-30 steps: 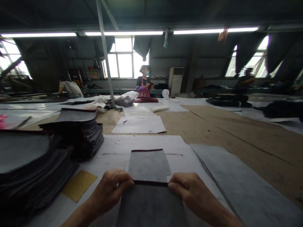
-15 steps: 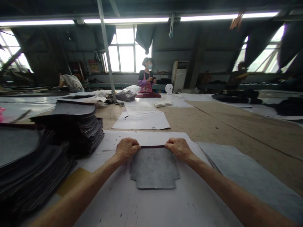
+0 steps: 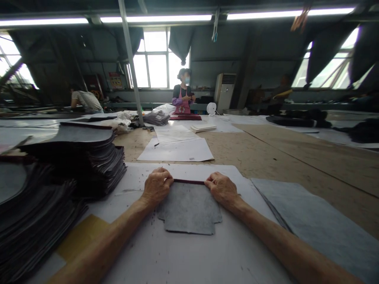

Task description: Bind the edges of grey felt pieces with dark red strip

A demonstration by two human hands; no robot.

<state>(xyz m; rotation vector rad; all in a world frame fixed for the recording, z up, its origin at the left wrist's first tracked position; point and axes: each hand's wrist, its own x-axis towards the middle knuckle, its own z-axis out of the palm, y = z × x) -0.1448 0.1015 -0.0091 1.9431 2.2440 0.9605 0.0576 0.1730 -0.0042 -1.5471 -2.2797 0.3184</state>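
A grey fabric piece (image 3: 189, 209) with a dark red strip along its far edge lies on a white sheet (image 3: 177, 260). At the far left corner of that edge, my left hand (image 3: 156, 184) pinches the piece between thumb and fingers. The far right corner is pinched by my right hand (image 3: 222, 189). Between the two hands the dark red edge (image 3: 189, 182) runs nearly straight. The near end of the piece is narrower, with notched corners, and no hand touches it.
Tall stacks of dark, grey-topped pieces (image 3: 89, 157) stand at the left, beside a yellow sheet (image 3: 83, 236). Grey sheets (image 3: 308, 205) lie at the right. White papers (image 3: 177, 149) lie ahead. A person in a pink apron (image 3: 182, 98) stands across the table.
The fabric piece has shifted slightly left and is a little tilted. Both hands still pinch its far corners. The view has shifted a little.
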